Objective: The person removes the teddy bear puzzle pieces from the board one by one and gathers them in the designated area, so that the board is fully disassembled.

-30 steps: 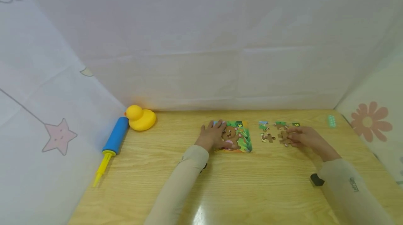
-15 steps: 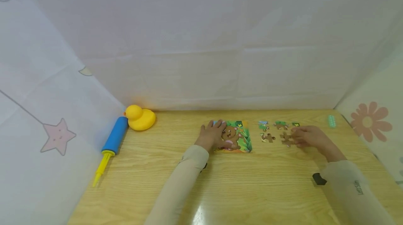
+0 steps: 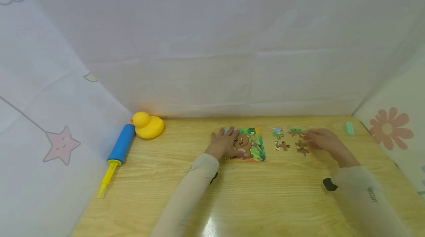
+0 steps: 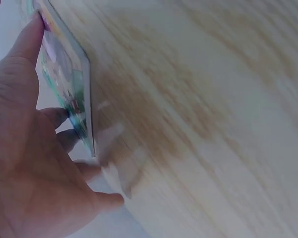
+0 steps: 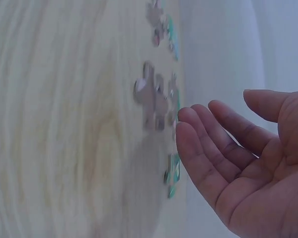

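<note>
My left hand (image 3: 223, 144) lies with fingers spread over the left part of a bear picture puzzle (image 3: 249, 150). The left wrist view shows the thumb and fingertips on the puzzle (image 4: 61, 59). To its right, several loose jigsaw pieces lie apart: a brown one (image 3: 301, 148), a brown-and-white one (image 3: 282, 145), a green-topped one (image 3: 294, 132) and a blue-and-green one (image 3: 277, 132). My right hand (image 3: 323, 142) hovers beside the brown piece, fingers gently bent, holding nothing. A green corner piece (image 5: 173, 173) lies by its fingertips in the right wrist view; the hand covers it from above.
A yellow toy duck (image 3: 149, 125) sits at the table's back left, beside a blue-and-yellow hand pump (image 3: 121, 145). A small light-green studded item (image 3: 350, 128) lies at the back right. White printed cloth (image 3: 206, 82) rises behind the wooden table (image 3: 259, 196).
My right hand drew back to the right off the brown piece, uncovering it, then shifted slightly up over the corner piece. My left hand has stayed on the puzzle.
</note>
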The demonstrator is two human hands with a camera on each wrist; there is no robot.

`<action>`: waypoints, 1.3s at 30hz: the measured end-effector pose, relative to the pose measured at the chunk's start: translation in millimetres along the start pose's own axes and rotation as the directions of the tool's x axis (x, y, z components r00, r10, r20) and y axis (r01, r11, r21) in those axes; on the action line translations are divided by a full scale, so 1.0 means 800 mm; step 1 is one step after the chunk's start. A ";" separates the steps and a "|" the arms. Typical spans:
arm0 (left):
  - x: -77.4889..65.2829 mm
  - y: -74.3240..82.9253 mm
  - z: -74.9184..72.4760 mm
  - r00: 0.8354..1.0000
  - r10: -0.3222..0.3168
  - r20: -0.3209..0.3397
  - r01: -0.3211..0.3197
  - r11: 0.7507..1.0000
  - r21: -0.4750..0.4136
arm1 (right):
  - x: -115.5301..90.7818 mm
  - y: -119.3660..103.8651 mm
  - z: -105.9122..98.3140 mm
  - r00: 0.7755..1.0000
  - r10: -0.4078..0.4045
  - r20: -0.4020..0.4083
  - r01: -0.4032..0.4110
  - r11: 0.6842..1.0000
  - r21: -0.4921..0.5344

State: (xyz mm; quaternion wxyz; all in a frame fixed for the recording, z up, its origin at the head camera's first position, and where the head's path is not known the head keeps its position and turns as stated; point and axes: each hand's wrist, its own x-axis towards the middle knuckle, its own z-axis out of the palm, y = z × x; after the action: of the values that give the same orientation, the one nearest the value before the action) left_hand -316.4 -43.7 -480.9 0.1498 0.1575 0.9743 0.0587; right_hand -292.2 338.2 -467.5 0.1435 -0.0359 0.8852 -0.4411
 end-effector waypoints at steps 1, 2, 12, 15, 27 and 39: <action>0.000 0.001 0.000 1.000 -0.003 0.003 0.003 1.000 0.000 | 0.002 -0.003 0.003 1.000 -0.014 -0.004 0.014 1.000 0.012; 0.000 0.001 0.001 1.000 -0.007 0.008 0.007 1.000 0.005 | 0.004 -0.006 0.006 1.000 -0.026 -0.007 0.027 0.999 0.029; -0.001 0.023 0.004 1.000 0.017 -0.023 -0.016 0.998 0.063 | 0.030 -0.050 0.052 0.996 -0.060 0.069 0.055 0.996 0.068; -0.002 0.031 0.001 1.000 0.015 -0.026 -0.014 0.998 0.053 | 0.043 -0.062 0.068 0.994 -0.063 0.089 0.059 0.997 0.051; 0.009 0.046 0.003 1.000 -0.019 -0.002 0.019 0.999 0.041 | 0.072 -0.090 0.116 0.985 -0.072 0.156 0.063 0.996 0.060; 0.014 0.042 0.013 1.000 -0.021 0.007 0.021 0.998 0.052 | 0.078 -0.091 0.134 0.991 -0.032 0.133 0.034 0.999 -0.008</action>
State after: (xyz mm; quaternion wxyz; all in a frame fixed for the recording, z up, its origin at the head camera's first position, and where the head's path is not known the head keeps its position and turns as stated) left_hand -313.6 -8.0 -488.4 0.1501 0.1512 0.9766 0.0312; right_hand -325.7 199.5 -484.5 0.1947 -0.0806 0.8752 -0.4354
